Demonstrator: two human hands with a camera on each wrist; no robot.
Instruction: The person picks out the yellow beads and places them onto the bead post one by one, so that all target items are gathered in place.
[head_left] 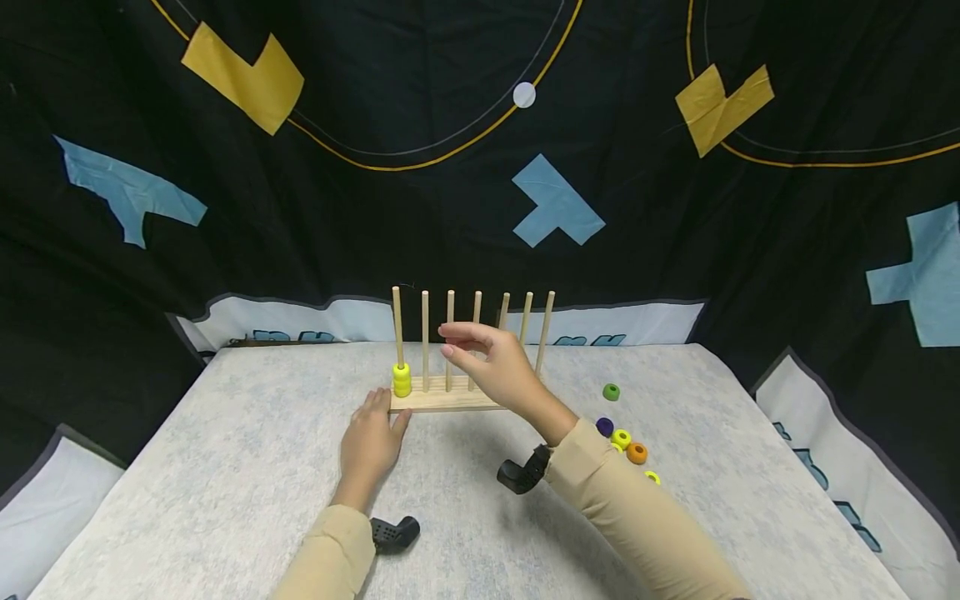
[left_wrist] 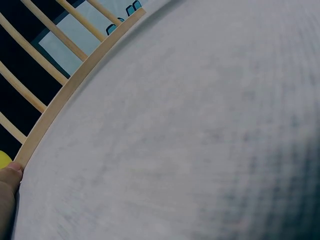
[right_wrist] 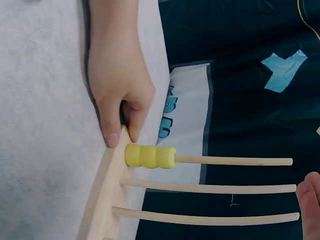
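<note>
A wooden peg stand (head_left: pixel 450 403) has a flat base and several upright pegs. Three yellow beads (right_wrist: pixel 150 156) are stacked on its leftmost peg. My left hand (head_left: pixel 372 442) holds the left end of the base, thumb at the front and fingers at the far side, as the right wrist view shows. My right hand (head_left: pixel 491 360) is raised in front of the middle pegs, its fingers bent and its thumb apart from them, with no bead showing between. Only fingertips (right_wrist: pixel 310 197) of that hand enter the right wrist view, near the peg tops.
Loose beads lie right of the stand: a green bead (head_left: pixel 611 392), a purple bead (head_left: pixel 604 427), an orange bead (head_left: pixel 637 452) and yellow beads (head_left: pixel 621 438), one partly behind the right sleeve (head_left: pixel 600 475). A dark cloth (head_left: pixel 420 225) hangs behind the pale table (head_left: pixel 262 433).
</note>
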